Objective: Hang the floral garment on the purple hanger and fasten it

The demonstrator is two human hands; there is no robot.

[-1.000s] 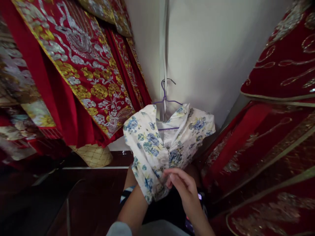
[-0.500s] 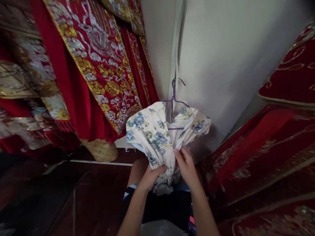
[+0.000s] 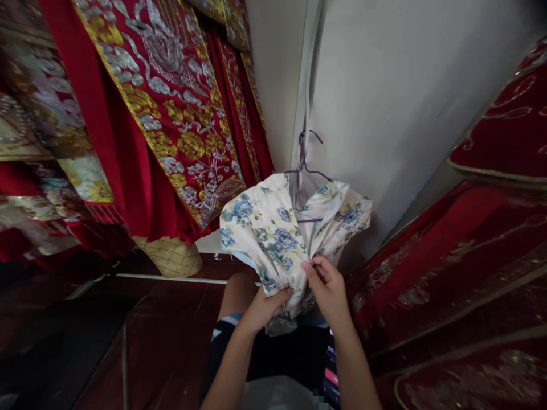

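Observation:
A white garment printed with blue flowers (image 3: 273,239) hangs on a purple wire hanger (image 3: 303,163) in front of me, its neckline crossing in a V. My left hand (image 3: 270,304) is closed on the lower left of the garment, thumb on top and the other fingers hidden behind the cloth. At the crossing of the neckline, my right hand (image 3: 327,285) pinches the edge between thumb and fingertips. The bottom of the garment bunches up over my lap.
Red cloths with gold and silver embroidery (image 3: 171,108) hang at the left; dark red embroidered cloth (image 3: 461,273) fills the right. Behind the hanger stands a pale wall (image 3: 384,102). A lit phone (image 3: 331,370) lies by my right forearm. A quilted cream piece (image 3: 171,256) shows lower left.
My right hand has shifted slightly right with the neckline edge, and the garment's right side has moved a little right. More of the phone shows. Both hands keep their hold.

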